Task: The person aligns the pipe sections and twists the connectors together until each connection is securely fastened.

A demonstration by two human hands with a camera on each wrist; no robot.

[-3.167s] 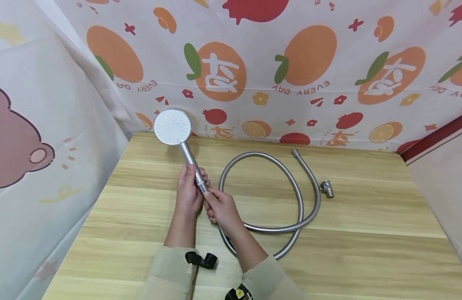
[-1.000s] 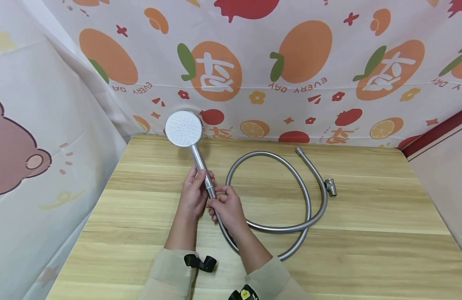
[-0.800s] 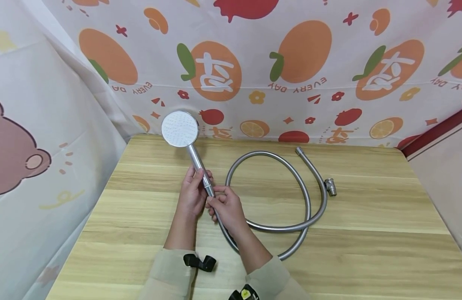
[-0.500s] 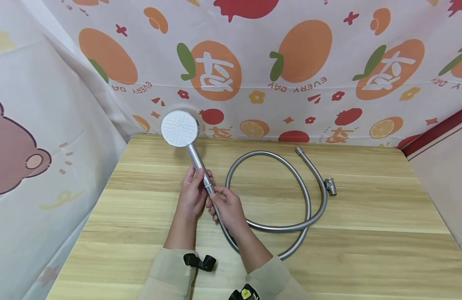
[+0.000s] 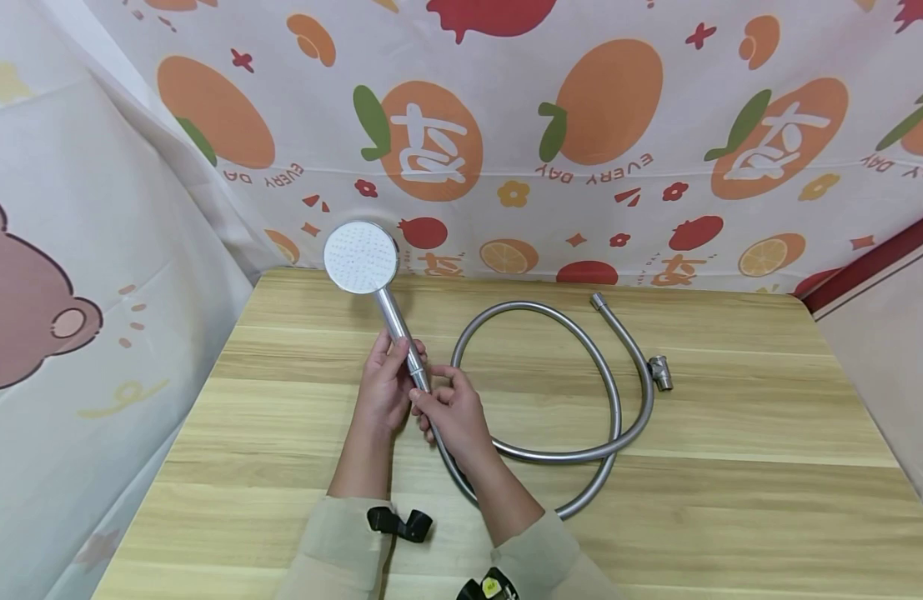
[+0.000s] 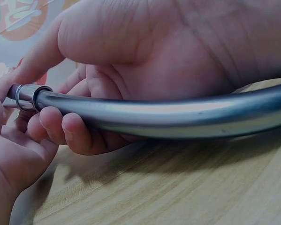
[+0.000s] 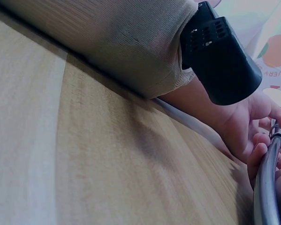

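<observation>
A chrome hand shower (image 5: 360, 257) with a round white nozzle face leans up and left above the table's back edge. My left hand (image 5: 382, 387) holds the lower part of its handle, thumb on top. Just below, my right hand (image 5: 457, 417) pinches the end of a grey metal shower hose (image 5: 614, 400) where it meets the handle. The left wrist view shows the hose (image 6: 178, 117) running straight up to a metal collar (image 6: 30, 96), with the right hand's fingertips curled under it. Fingers partly hide the joint, so its threads cannot be seen.
The hose lies in a loose loop on the wooden table (image 5: 731, 500), its free end (image 5: 598, 302) near the back. Touching or close beside it is a small metal angle valve (image 5: 659, 372). A fruit-print cloth (image 5: 521, 125) hangs along the back edge.
Over the last second my right thumb and fingers shift back and forth around the hose end. The shower head tips slightly left. Compared with 3.2 s ago, hands and hose appear farther right.
</observation>
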